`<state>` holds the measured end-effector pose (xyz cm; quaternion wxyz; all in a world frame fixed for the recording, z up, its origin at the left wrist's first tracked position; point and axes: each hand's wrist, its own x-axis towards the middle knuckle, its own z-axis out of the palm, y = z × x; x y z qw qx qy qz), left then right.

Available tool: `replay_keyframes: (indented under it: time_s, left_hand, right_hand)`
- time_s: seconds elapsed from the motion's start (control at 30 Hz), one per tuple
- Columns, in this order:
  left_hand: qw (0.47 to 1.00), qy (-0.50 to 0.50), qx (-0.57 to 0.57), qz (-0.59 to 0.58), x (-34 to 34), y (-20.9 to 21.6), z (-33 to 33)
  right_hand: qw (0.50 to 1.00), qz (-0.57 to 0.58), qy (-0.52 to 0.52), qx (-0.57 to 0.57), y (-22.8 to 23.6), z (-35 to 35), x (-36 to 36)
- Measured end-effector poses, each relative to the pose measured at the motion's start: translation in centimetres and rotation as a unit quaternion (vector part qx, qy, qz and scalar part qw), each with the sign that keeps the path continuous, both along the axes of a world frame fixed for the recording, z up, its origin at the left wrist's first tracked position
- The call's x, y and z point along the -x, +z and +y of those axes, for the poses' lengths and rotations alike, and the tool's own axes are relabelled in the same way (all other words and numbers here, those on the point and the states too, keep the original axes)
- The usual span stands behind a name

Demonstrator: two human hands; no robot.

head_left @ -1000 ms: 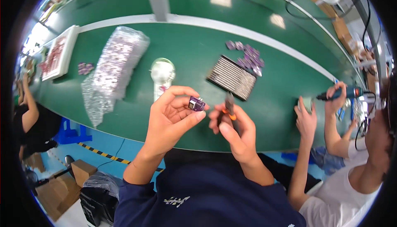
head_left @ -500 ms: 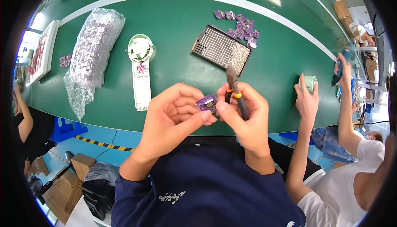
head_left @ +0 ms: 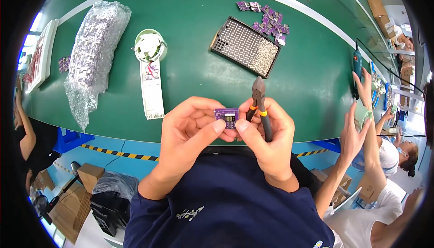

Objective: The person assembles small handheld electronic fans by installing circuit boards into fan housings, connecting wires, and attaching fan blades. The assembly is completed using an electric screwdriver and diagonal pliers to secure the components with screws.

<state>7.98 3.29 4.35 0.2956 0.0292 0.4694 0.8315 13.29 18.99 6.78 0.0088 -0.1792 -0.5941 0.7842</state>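
Observation:
Between the fingertips of my left hand (head_left: 187, 126) is a small purple circuit board (head_left: 227, 117) with a dark display on it. My right hand (head_left: 271, 137) pinches the board's right edge with thumb and fingertips. It also carries diagonal cutters (head_left: 258, 89) with dark, yellow-banded handles, their jaws pointing away from me. Beyond the cutters lies a black tray (head_left: 239, 44) of small holes, its right part filled with small pale pieces. A loose pile of purple circuit boards (head_left: 272, 22) sits past the tray's far right corner.
To the left stand a round pale-green fan housing (head_left: 145, 44) with a white strip (head_left: 152, 96) and bubble-wrapped boards (head_left: 97, 49). A white tray (head_left: 41, 56) sits far left. At right, a co-worker's hands (head_left: 355, 132) hold a green part near a hanging electric screwdriver (head_left: 357, 65).
The board has turned from a tilt to lie level, its display facing me, with my right fingertips now on its edge. The co-worker's hands have moved right, one reaching near the screwdriver.

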Motion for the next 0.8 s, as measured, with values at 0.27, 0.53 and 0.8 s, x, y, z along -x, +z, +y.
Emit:
replay_keyframes:
  time_s: [0.27, 0.53, 0.8]
  left_hand:
    - [0.997, 0.075, -0.015, 0.027, -0.6, -1.3, 1.2]
    - [0.997, 0.055, 0.033, 0.045, 0.6, -1.9, -0.3]
    - [0.999, 0.011, 0.034, 0.031, 0.9, -1.3, -0.3]
  right_hand:
    - [0.998, 0.031, 0.047, -0.028, -1.7, 0.2, -0.7]
    - [0.918, 0.024, 0.199, -0.341, -0.2, 4.4, 0.3]
    - [0.907, 0.047, 0.222, -0.354, -0.5, 4.6, 0.4]
